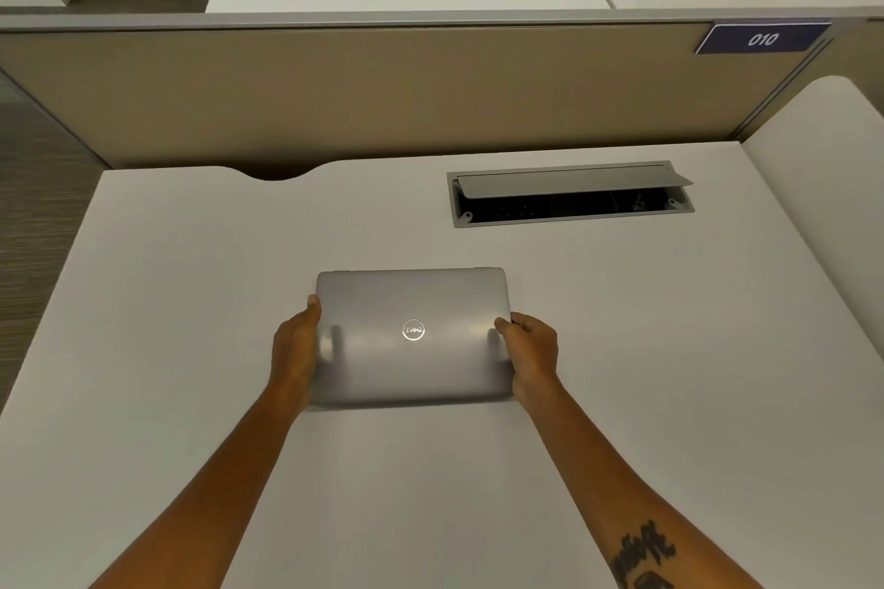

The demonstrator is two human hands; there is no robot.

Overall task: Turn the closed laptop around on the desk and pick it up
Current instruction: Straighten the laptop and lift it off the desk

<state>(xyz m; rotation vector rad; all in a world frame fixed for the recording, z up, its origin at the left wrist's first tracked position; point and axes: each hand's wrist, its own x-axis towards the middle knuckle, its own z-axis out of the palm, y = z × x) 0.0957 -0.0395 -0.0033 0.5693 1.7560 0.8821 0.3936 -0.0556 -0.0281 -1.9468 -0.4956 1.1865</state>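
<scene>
We hold the closed laptop (412, 335) by its short sides, left hand (295, 344) and right hand (532, 352) both clasped tight. It lies mid-desk (191, 301), nearer our edge.

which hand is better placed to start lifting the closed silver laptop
Neither clearly: the left hand and right hand each grip a side edge of the closed silver laptop on the white desk. A two-handed lift looks best.

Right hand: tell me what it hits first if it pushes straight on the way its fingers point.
The right hand points inward, so it likely meets the laptop edge it already grips; the left hand holds the far side.
</scene>
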